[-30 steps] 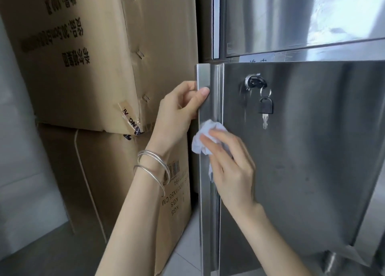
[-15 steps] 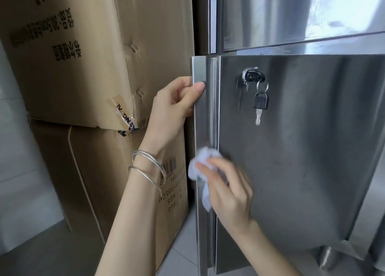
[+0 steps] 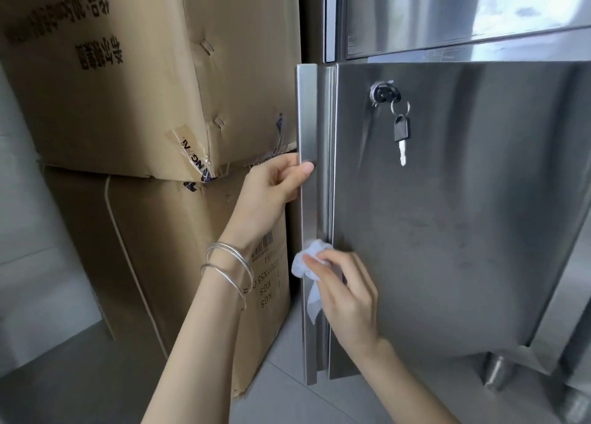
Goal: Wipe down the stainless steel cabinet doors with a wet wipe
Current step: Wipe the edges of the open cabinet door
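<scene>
Stainless steel cabinet door (image 3: pixel 447 231) fills the right of your view. It is one flat brushed panel, dull grey with faint smudges, and its left edge is folded into a long vertical strip. Your one wet wipe (image 3: pixel 307 260) sits low on that strip. It is white, crumpled into a wad, and a thin tail hangs down from it. Your right hand (image 3: pixel 348 295) holds the wad against the metal, fingers bent over it. Your left hand (image 3: pixel 271 187) grips the strip higher up, thumb on the front face and fingers behind it. Thin silver bangles (image 3: pixel 227 270) ring that wrist, two or perhaps three.

One round lock (image 3: pixel 382 92) sits near the door's top. One black-headed key (image 3: pixel 401 136) hangs from it on a ring. A second steel panel (image 3: pixel 415 14) stands above the door, shinier and reflecting light. Just left of the door are two brown cardboard boxes stacked one on the other, the upper box (image 3: pixel 128 72) dented and taped, the lower box (image 3: pixel 160 247) printed with a barcode. Grey floor tiles (image 3: pixel 287 401) lie below.
</scene>
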Available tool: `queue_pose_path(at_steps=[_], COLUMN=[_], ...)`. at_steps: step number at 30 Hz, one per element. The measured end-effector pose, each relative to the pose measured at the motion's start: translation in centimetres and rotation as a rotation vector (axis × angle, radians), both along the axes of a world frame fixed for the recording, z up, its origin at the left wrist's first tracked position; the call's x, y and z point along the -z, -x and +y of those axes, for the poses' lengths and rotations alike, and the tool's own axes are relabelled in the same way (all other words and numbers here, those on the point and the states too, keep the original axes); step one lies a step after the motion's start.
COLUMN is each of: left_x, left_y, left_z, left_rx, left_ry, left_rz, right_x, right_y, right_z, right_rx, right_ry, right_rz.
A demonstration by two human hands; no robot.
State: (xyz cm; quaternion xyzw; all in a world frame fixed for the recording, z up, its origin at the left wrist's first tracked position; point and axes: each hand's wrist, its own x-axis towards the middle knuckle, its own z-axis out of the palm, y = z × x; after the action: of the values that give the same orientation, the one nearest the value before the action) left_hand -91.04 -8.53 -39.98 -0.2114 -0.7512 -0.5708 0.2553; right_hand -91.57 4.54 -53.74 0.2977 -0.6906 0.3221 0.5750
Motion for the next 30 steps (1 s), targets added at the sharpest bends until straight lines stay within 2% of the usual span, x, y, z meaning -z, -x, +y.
queue_pose_path(at_steps=[3, 5, 10, 13, 17, 18, 20, 23, 26, 28, 30], left_x=[0.1, 0.2, 3.3, 4.8, 4.6, 4.7, 4.6, 4.7, 4.8, 4.9, 4.8], left_y=[0.4, 0.9, 1.0, 1.1, 1.2, 1.2, 1.3, 1.3, 1.0, 0.8, 0.8], left_z=[0.0, -0.2, -0.8, -1.0, -0.7, -0.6, -0.5, -0.4, -0.5, -0.4, -0.2], left_rx=[-0.007, -0.011, -0.010, -0.031, -0.061, -0.059, -0.061, -0.038, -0.012, -0.022, -0.048], left_ry=[-0.033, -0.039, 0.060, 0.050, 0.015, -0.001, -0.027, -0.065, -0.058, -0.061, -0.084], left_rz=[0.001, 0.003, -0.073, -0.105, -0.105, -0.111, -0.120, -0.101, -0.074, -0.079, -0.097], right_x=[4.4, 3.9, -1.5, 2.4, 9.6, 9.6, 7.9, 3.6, 2.1, 4.5, 7.8], right_y=[-0.6, -0.2, 2.4, 2.7, 1.0, 1.0, 1.3, 1.9, 2.1, 1.6, 1.3], right_z=[1.9, 2.0, -0.7, -0.6, 1.3, 1.4, 1.0, -0.5, -1.4, -1.1, 0.1], right_rx=[0.021, 0.044, 0.043, 0.022, -0.001, -0.020, -0.056, 0.007, -0.008, -0.009, -0.022], right_ry=[-0.251, -0.312, -0.071, -0.070, -0.394, -0.407, -0.312, -0.179, 0.004, -0.019, -0.144], right_rz=[-0.026, -0.016, -0.014, -0.005, -0.141, -0.208, -0.275, -0.112, -0.076, -0.055, -0.064])
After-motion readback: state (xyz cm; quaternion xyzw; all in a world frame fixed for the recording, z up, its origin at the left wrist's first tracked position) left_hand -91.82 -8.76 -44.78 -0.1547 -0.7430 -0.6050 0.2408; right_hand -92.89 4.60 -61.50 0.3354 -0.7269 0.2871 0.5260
